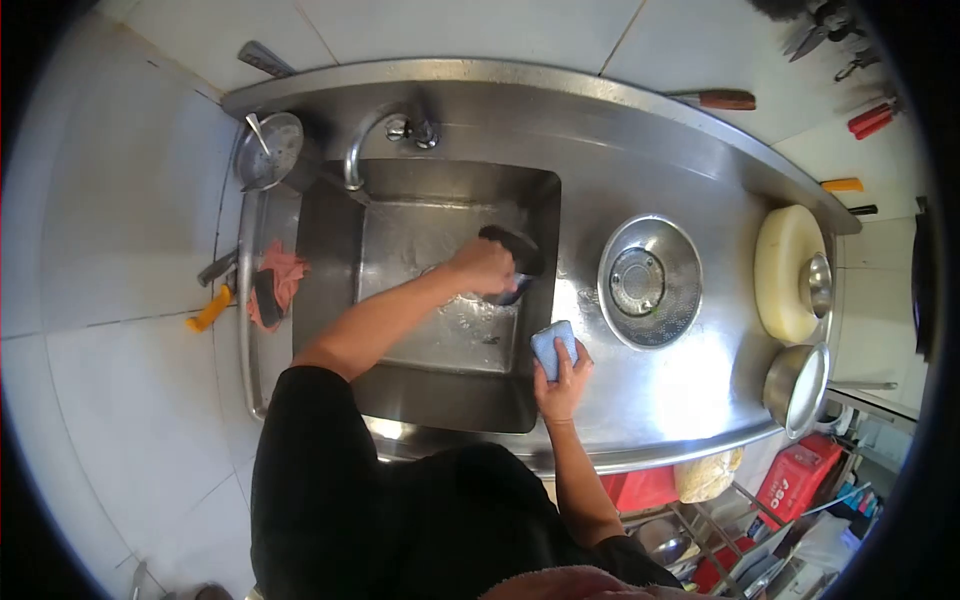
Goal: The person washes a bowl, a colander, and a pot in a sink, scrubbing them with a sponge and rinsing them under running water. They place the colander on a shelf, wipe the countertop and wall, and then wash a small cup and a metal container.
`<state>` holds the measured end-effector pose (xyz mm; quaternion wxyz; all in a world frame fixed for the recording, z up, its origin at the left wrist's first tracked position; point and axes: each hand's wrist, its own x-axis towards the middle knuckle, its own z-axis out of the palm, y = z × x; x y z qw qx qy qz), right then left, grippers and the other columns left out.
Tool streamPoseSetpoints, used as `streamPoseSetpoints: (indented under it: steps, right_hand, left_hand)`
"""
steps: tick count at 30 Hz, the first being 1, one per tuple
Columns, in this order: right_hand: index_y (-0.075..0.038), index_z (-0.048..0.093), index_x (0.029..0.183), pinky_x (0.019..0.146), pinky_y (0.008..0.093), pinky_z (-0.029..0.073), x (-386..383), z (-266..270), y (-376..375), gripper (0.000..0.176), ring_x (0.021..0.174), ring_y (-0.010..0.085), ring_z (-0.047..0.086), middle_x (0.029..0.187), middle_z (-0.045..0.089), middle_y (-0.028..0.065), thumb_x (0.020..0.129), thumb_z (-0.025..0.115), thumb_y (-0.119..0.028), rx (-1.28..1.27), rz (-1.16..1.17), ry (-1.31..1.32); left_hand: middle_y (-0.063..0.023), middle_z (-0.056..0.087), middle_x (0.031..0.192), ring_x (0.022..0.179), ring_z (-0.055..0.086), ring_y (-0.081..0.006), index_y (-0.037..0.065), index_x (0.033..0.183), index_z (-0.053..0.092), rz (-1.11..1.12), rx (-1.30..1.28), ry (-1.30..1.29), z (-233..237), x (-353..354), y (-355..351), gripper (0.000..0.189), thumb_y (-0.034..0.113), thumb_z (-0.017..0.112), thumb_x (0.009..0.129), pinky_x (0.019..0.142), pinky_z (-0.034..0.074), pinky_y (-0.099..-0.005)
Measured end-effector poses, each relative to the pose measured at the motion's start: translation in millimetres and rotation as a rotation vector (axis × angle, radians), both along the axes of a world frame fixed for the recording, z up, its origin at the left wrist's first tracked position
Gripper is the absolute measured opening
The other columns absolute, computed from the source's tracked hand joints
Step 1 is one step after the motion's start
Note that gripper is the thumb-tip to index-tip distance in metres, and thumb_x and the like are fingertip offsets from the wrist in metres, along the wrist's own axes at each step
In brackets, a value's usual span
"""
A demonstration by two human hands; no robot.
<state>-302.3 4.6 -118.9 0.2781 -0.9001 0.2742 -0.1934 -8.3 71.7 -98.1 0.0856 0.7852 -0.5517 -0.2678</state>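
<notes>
My left hand (484,267) reaches into the sink (420,350) with its fingers closed on a dark, rounded metal bowl (518,252). The bowl is tilted near the sink's right wall, and my hand covers part of it. At the sink's right front edge, my right hand (563,383) grips a light blue sponge (555,348). Wet streaks show on the sink floor. To the right of the sink, on the steel counter, sits a perforated metal colander (650,283).
A curved faucet (362,150) overhangs the sink's back left. Left of it stand a pot (272,160) with a spoon and a pink cloth (287,275). At the right end are a thick round cutting board (785,275), a small bowl (818,284) and a steel basin (797,388).
</notes>
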Motion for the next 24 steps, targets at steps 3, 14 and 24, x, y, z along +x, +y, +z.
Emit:
streamPoseSetpoints:
  steps: [3, 14, 24]
  right_hand:
    - [-0.013, 0.057, 0.13, 0.1, 0.0518, 0.035, -1, 4, 3, 0.059, 0.117, 0.0436, 0.045, 0.129, 0.048, 0.0254, 0.075, 0.076, -0.018, -0.008, 0.0, -0.004]
    - [-0.01, 0.058, 0.129, 0.1, 0.0466, 0.039, -2, 8, -1, 0.059, 0.113, 0.0388, 0.05, 0.121, 0.052, 0.0213, 0.074, 0.078, -0.019, 0.033, -0.013, -0.05]
    - [-0.006, 0.057, 0.124, 0.097, 0.0307, 0.035, 144, 4, 8, 0.043, 0.109, 0.0173, 0.05, 0.12, 0.058, 0.0037, 0.093, 0.058, -0.037, 1.292, -0.194, -0.415]
  left_hand:
    - [-0.0144, 0.07, 0.081, 0.076, 0.067, -0.0341, 0.01, 0.078, 0.073, 0.135, -0.235, -0.068, 78, 37, -3, 0.035, 0.044, 0.069, 0.082, 0.065, 0.051, -0.0456]
    - [-0.0066, 0.068, 0.081, 0.076, 0.058, -0.0127, 0.0, 0.097, 0.072, 0.84, -0.754, 0.488, 37, 75, 82, 0.039, 0.038, 0.071, 0.088, 0.071, 0.045, -0.0314]
    - [-0.0064, 0.069, 0.099, 0.09, 0.057, -0.0146, -0.002, 0.104, 0.068, 1.277, -0.569, 0.757, -5, 42, 202, 0.043, 0.04, 0.064, 0.093, 0.083, 0.043, -0.0306]
